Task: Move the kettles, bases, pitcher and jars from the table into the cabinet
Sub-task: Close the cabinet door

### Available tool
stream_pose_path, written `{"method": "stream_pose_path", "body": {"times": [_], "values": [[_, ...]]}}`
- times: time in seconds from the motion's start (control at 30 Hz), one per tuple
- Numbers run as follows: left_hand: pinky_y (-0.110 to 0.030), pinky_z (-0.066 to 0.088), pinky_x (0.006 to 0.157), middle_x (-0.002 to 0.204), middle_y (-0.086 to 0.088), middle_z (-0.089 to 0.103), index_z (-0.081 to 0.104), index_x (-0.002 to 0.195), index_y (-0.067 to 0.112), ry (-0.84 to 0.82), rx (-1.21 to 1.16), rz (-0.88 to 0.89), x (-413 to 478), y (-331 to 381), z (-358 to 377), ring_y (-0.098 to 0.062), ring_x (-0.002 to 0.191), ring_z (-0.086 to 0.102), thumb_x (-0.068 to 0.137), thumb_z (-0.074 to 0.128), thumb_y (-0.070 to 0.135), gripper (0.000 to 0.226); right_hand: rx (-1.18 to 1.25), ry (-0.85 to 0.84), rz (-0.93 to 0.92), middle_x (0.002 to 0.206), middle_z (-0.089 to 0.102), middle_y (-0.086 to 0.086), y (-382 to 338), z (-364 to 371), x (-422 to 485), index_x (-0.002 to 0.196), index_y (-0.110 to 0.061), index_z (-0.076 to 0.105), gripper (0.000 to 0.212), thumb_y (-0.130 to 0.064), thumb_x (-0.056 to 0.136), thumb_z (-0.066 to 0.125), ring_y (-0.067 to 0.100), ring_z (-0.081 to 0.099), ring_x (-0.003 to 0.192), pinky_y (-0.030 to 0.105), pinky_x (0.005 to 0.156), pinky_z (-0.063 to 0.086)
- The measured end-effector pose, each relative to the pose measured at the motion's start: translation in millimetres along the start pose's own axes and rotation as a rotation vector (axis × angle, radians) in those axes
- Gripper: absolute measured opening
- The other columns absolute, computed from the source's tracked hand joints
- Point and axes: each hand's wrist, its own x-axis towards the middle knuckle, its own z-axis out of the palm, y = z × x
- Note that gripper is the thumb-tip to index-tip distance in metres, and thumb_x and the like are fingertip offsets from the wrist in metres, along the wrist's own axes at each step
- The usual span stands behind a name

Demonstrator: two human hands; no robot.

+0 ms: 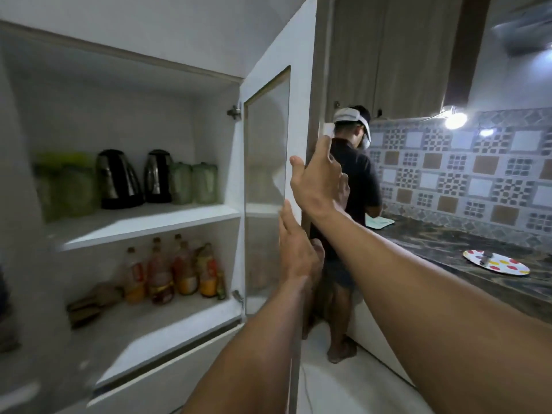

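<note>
Gripping free edge of white glass-panelled cabinet door (268,162): right hand (316,180) clamped above, left hand (295,249) clamped below. Two steel-and-black kettles (119,179), green-tinted jars (194,183) shelved left of hands. Advise slow, even swing shut.

The green pitcher (67,183) on the upper shelf (143,222) is blurred; its outline cannot be resolved. The bottle labels (179,270) are unreadable. The right hand's fingers (324,150) are hidden behind the door edge (298,115). Both forearms are cut off by the bottom edge.
</note>
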Motion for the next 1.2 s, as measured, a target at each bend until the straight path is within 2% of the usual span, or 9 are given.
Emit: {"method": "stream_pose_path", "body": {"times": [0.1, 0.17, 0.2, 0.33, 0.5, 0.6, 0.87, 1.1, 1.2], "values": [[-0.032, 0.053, 0.095, 0.13, -0.008, 0.059, 0.048, 0.136, 0.022, 0.138, -0.175, -0.172, -16, 23, -76, -0.022, 0.116, 0.059, 0.089, 0.041, 0.052, 0.055, 0.081, -0.082, -0.084, 0.093, 0.06, 0.007, -65, 29, -26, 0.123, -0.009, 0.04, 0.033, -0.027, 0.098, 0.051, 0.03, 0.06, 0.082, 0.034, 0.068, 0.037], [-0.017, 0.049, 0.065, 0.102, -0.002, 0.062, 0.049, 0.12, 0.021, 0.201, 0.163, -0.146, -21, 36, -128, -0.017, 0.088, 0.061, 0.097, 0.046, 0.021, 0.024, 0.129, -0.153, -0.138, 0.09, 0.062, 0.009, -103, 55, -41, 0.118, -0.013, 0.04, 0.031, -0.029, 0.095, 0.053, 0.031, 0.062, 0.08, 0.039, 0.069, 0.048], [-0.02, 0.048, 0.062, 0.095, 0.0, 0.058, 0.047, 0.115, 0.021, 0.251, 0.353, -0.142, -20, 39, -153, -0.019, 0.085, 0.059, 0.095, 0.045, 0.01, 0.024, 0.157, -0.209, -0.169, 0.088, 0.062, 0.01, -120, 67, -46, 0.113, -0.015, 0.04, 0.03, -0.031, 0.093, 0.054, 0.033, 0.064, 0.08, 0.042, 0.07, 0.052], [-0.04, 0.051, 0.085, 0.112, -0.01, 0.06, 0.048, 0.117, 0.014, 0.388, 0.668, -0.194, -4, 43, -238, -0.031, 0.106, 0.06, 0.089, 0.047, 0.002, 0.03, 0.109, -0.459, -0.339, 0.107, 0.059, 0.011, -173, 109, -53, 0.115, -0.017, 0.043, 0.036, -0.038, 0.091, 0.06, 0.035, 0.06, 0.097, 0.042, 0.076, 0.048], [-0.034, 0.047, 0.079, 0.114, -0.012, 0.062, 0.044, 0.101, 0.015, 0.516, 0.679, -0.228, 44, 27, -311, -0.03, 0.106, 0.06, 0.087, 0.053, 0.0, 0.022, 0.177, -0.574, -0.396, 0.131, 0.043, 0.018, -217, 177, -37, 0.114, -0.023, 0.042, 0.049, -0.051, 0.084, 0.068, 0.042, 0.054, 0.111, 0.049, 0.092, 0.05], [-0.037, 0.051, 0.083, 0.111, -0.013, 0.063, 0.05, 0.112, 0.01, 0.553, 0.711, -0.212, 74, 11, -355, -0.03, 0.103, 0.061, 0.087, 0.052, 0.002, 0.027, 0.313, -0.66, -0.351, 0.132, 0.039, 0.02, -244, 229, -31, 0.103, -0.025, 0.039, 0.045, -0.049, 0.082, 0.072, 0.042, 0.054, 0.109, 0.05, 0.093, 0.051], [-0.012, 0.038, 0.058, 0.104, 0.002, 0.055, 0.048, 0.122, 0.01, 0.619, 0.655, -0.143, 147, -21, -436, -0.008, 0.087, 0.052, 0.094, 0.048, 0.002, 0.029, 0.34, -0.65, -0.304, 0.139, 0.022, 0.021, -299, 340, -8, 0.109, -0.02, 0.044, 0.054, -0.049, 0.078, 0.077, 0.046, 0.034, 0.122, 0.043, 0.077, 0.048], [-0.032, 0.051, 0.086, 0.119, -0.005, 0.06, 0.048, 0.124, 0.014, 0.644, 0.726, -0.298, 202, -32, -477, -0.019, 0.106, 0.058, 0.091, 0.058, 0.008, 0.035, 0.289, -0.613, -0.342, 0.141, 0.017, 0.02, -319, 395, 6, 0.116, -0.022, 0.044, 0.052, -0.049, 0.082, 0.072, 0.042, 0.032, 0.123, 0.045, 0.085, 0.05], [-0.035, 0.053, 0.091, 0.119, -0.003, 0.054, 0.042, 0.123, 0.016, 0.839, 0.819, -0.251, 220, -36, -485, -0.021, 0.106, 0.057, 0.083, 0.072, 0.011, 0.051, 0.298, -0.618, -0.336, 0.14, 0.019, 0.02, -323, 418, 18, 0.117, -0.02, 0.046, 0.047, -0.041, 0.084, 0.072, 0.041, 0.034, 0.12, 0.044, 0.085, 0.048]]}}
